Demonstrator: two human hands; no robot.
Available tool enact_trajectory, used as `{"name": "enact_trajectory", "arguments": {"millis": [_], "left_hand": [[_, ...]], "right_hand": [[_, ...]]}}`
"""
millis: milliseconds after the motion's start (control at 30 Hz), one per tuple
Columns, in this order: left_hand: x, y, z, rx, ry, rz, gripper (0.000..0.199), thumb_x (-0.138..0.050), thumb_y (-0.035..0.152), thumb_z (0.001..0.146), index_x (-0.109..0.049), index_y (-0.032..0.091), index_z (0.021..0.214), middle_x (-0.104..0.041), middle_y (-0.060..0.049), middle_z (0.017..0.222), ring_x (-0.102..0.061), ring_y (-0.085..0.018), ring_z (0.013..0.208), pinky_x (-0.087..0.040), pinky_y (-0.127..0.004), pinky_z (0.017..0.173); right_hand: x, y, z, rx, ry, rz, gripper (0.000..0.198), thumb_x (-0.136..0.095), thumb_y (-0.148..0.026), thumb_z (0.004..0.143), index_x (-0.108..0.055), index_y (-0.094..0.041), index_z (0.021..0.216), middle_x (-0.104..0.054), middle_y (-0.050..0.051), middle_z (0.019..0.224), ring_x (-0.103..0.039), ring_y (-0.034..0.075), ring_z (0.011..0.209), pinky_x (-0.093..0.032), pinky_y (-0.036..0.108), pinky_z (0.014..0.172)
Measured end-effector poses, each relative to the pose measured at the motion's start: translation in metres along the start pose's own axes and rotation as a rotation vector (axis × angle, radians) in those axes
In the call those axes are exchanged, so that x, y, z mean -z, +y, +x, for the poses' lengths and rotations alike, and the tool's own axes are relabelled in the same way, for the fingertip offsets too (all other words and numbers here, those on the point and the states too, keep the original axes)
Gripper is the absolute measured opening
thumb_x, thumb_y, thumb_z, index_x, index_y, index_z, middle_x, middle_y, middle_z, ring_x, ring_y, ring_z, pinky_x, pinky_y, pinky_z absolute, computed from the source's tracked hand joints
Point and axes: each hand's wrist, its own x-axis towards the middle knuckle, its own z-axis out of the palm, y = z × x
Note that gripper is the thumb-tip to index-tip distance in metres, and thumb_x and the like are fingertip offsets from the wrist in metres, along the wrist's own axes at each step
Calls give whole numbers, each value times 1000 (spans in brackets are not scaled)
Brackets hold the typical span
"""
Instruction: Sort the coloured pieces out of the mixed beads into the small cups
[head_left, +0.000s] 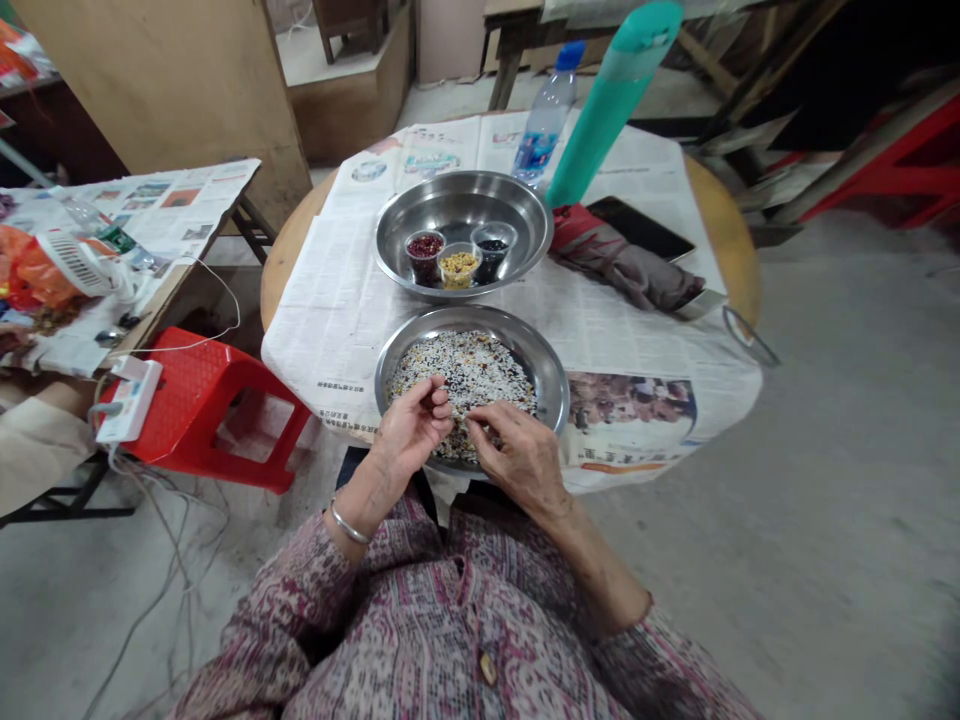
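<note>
A metal basin (553,362) near the table's front edge holds a spread of mixed white, black, yellow and reddish grains (469,365). Over its near left side, my left hand (415,428) is turned palm up with its fingers curled in; whatever lies in them is hidden. My right hand (523,455) hovers above the near right part of the basin, thumb and forefinger pinched together; anything between them is too small to name. Behind stands a second metal basin (390,225) with three clear cups: dark red beans (424,246), yellow grains (459,264) and black beans (493,246).
Newspaper (322,330) covers the round table. At its back right are a plastic bottle (541,125), a green cylinder (611,105), a folded umbrella (630,262) and a dark flat object (641,228). A red stool (217,400) with a power strip (131,402) stands left.
</note>
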Motion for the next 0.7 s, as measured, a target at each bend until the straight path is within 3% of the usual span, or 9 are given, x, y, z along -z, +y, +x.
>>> {"name": "enact_trajectory", "arguments": {"millis": [700], "left_hand": [[3, -5, -6, -5, -47, 1, 17, -55, 15, 98, -61, 11, 82, -48, 3, 63, -44, -5, 51, -35, -13, 46]], "right_hand": [[-2, 2, -5, -14, -10, -35, 14, -55, -22, 93, -66, -22, 85, -70, 3, 80, -63, 18, 75, -44, 30, 69]]}}
